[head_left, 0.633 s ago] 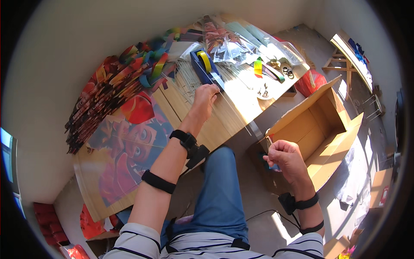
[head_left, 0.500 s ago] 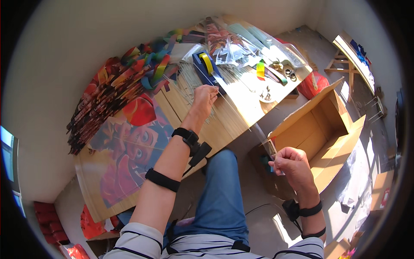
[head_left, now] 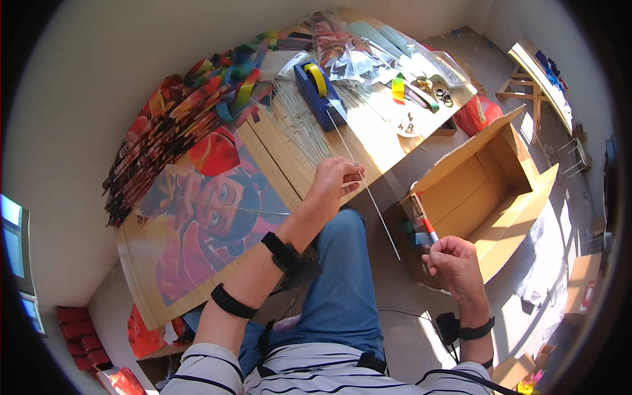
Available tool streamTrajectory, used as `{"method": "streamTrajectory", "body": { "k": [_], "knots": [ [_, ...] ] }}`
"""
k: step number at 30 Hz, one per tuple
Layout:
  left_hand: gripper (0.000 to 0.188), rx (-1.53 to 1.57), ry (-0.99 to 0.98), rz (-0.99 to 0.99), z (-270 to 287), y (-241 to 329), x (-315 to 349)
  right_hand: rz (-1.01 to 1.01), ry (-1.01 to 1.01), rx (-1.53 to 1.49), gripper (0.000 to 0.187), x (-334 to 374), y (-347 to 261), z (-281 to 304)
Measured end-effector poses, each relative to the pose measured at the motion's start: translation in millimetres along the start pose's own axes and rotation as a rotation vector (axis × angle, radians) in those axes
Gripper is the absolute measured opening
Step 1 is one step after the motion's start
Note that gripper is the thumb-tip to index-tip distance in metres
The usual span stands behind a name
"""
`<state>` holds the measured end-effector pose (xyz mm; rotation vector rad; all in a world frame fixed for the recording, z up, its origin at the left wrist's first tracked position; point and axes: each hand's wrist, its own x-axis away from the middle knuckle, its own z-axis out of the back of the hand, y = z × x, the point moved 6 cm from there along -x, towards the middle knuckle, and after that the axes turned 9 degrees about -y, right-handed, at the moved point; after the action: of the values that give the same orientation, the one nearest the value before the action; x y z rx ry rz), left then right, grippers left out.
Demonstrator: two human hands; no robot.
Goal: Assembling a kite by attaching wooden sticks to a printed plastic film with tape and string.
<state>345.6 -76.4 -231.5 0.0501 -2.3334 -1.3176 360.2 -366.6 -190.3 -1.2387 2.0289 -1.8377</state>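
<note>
My left hand [head_left: 339,179] pinches a thin white rod [head_left: 378,214] between thumb and fingers. The rod slants from the blue tape dispenser [head_left: 320,99] with its yellow core down past the table edge, over my knee. Low beside the cardboard box [head_left: 471,191], my right hand [head_left: 454,260] is closed in a pinch. A slim red-and-white piece [head_left: 429,229] shows just above its fingertips; whether the fingers hold it or it lies behind them, I cannot tell. Under my left forearm, a printed kite sheet [head_left: 204,230] with a cartoon figure lies on the wooden table [head_left: 276,155].
A stack of folded printed sheets [head_left: 158,148] and rainbow ribbons [head_left: 247,92] covers the table's left side. More thin rods [head_left: 299,122] lie by the dispenser. Clear bags [head_left: 359,62], a small dish [head_left: 409,125] and dark rings [head_left: 444,97] sit farther right. A red bag [head_left: 479,115] stands beyond.
My left hand has moved from beside the dispenser down and right to the table's front edge, with the rod. My right hand has dropped slightly; the red-and-white piece now shows above it.
</note>
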Motion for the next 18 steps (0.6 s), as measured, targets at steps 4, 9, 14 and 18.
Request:
{"method": "streamTrajectory", "body": {
  "k": [4, 9, 14, 18],
  "knots": [
    [0.006, 0.005, 0.026, -0.011, -2.9, -3.0, 4.1, 0.001, -0.027, 0.002, 0.006, 5.0, 2.9, -7.6],
    [0.007, 0.017, 0.009, -0.003, -7.5, -9.4, -4.4, 0.017, -0.018, 0.031, 0.007, 7.0, 3.6, -5.5],
    [0.008, -0.006, -0.064, -0.044, -2.2, 1.2, -5.4, 0.024, -0.055, 0.021, 0.008, 1.0, -0.4, -7.5],
    [0.008, -0.030, -0.033, -0.014, -11.6, -2.8, -6.4, 0.028, -0.059, 0.030, 0.008, 2.0, 2.0, -5.1]
  ]
}}
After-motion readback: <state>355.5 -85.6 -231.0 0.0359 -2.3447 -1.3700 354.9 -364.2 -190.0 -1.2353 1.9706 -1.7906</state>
